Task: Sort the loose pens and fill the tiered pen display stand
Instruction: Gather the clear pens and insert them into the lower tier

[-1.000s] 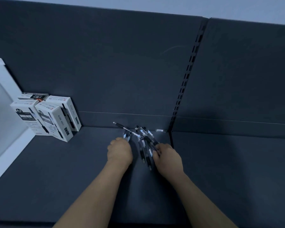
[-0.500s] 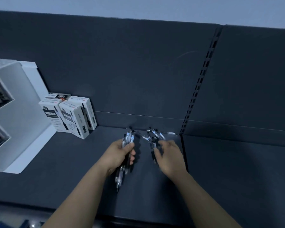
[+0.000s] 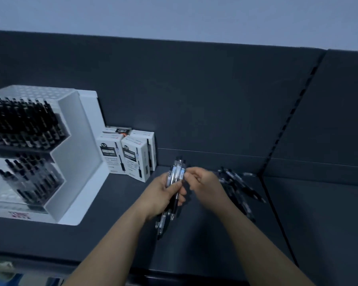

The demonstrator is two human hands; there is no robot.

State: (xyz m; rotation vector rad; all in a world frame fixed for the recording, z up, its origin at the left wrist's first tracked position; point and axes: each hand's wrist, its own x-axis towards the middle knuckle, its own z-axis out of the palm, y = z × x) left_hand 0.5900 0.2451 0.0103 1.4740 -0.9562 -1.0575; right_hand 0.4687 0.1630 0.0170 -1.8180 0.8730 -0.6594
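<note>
Several pens are gathered into a bundle of pens (image 3: 177, 172), held in front of the person and just above the shelf (image 3: 112, 223). The bundle's long axis runs away from the person: one end points up toward the back panel (image 3: 194, 100), and the other end sticks out below the fist, angled down to the left. The upper barrels look clear and glossy with pale labels. The stretch below the fist is dark and slim, though blur hides which end carries the tips.

The left hand (image 3: 163, 195) is wrapped round the middle of the bundle, with its fingers curled across the front. The right hand (image 3: 205, 185) is just beside it, its curled fingertips meeting the upper part of the bundle. I cannot tell whether they actually pinch a pen.

More loose pens (image 3: 239, 185) lie to the right in a crossed, untidy heap on the shelf, near the foot of the slotted upright (image 3: 289, 122). To the left, small white cardboard boxes (image 3: 122, 157) printed with pen pictures stand against the panel. Beyond them is the display stand (image 3: 79, 162), made of white, smooth, stepped plastic. Its tiers hold rows of dark pens (image 3: 23, 122) that stand upright and lean slightly. The shelf and panel are matte dark grey.
</note>
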